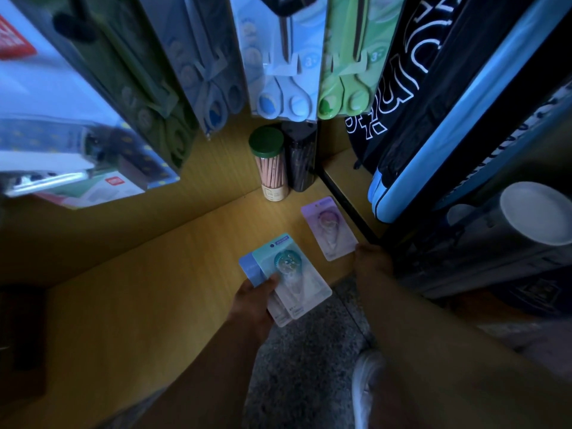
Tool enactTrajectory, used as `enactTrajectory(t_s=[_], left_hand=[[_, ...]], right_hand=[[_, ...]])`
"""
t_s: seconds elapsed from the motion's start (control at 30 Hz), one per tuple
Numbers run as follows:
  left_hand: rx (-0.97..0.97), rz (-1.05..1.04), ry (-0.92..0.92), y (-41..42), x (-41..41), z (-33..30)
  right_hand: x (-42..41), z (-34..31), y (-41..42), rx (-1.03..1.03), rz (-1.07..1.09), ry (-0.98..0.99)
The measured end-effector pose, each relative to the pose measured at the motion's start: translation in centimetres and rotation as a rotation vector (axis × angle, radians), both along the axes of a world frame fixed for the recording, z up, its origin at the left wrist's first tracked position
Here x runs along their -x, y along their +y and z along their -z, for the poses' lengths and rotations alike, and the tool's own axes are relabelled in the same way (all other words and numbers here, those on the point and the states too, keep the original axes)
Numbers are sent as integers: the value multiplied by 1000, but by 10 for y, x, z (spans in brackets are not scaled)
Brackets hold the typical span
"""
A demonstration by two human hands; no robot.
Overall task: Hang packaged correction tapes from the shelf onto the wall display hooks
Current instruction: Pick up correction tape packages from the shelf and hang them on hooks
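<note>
My left hand (255, 300) holds a small stack of packaged correction tapes over the shelf's front edge: a teal pack (291, 270) on top and a blue pack (249, 269) peeking out beneath it. The thumb lies across the teal card. A purple correction tape pack (328, 226) lies flat on the wooden shelf (154, 274) near its right end. My right hand (371, 258) grips that purple pack at its lower right corner; the fingers under it are hidden.
Packaged scissors (288, 85) in blue, green and grey hang on hooks above the shelf. A tube of pencils with a green lid (270, 164) and a dark tube (301, 162) stand at the shelf's back. Dark bags (433, 103) hang right. A white shoe (366, 388) shows on the speckled floor.
</note>
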State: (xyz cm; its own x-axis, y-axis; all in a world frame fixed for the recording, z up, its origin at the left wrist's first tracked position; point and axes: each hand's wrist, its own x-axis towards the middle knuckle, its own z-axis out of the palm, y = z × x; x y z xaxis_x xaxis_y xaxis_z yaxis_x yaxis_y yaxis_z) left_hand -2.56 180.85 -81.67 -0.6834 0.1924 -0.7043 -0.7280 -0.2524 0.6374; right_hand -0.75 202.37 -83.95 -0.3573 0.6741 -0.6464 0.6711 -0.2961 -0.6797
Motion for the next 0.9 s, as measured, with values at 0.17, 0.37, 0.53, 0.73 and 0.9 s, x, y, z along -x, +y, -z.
enactTrajectory(t_s=[0.17,0.37,0.53,0.73,0.9], left_hand=[[-2,-3,-5,-2,1,0],[3,3,-12,-3,2,0],[-5,3,-23,-6,4,-2],[18,3,-44,-12,8,0],[18,-10,-30,-17,10,0]], right_hand=[[18,12,6,-155,-246,-113],[24,21,-7,-299,-521,-298],[31,20,-11,-220,-338,-175],[47,13,-12,-269,-403,-345],[45,10,-15,-325,-417,-370]])
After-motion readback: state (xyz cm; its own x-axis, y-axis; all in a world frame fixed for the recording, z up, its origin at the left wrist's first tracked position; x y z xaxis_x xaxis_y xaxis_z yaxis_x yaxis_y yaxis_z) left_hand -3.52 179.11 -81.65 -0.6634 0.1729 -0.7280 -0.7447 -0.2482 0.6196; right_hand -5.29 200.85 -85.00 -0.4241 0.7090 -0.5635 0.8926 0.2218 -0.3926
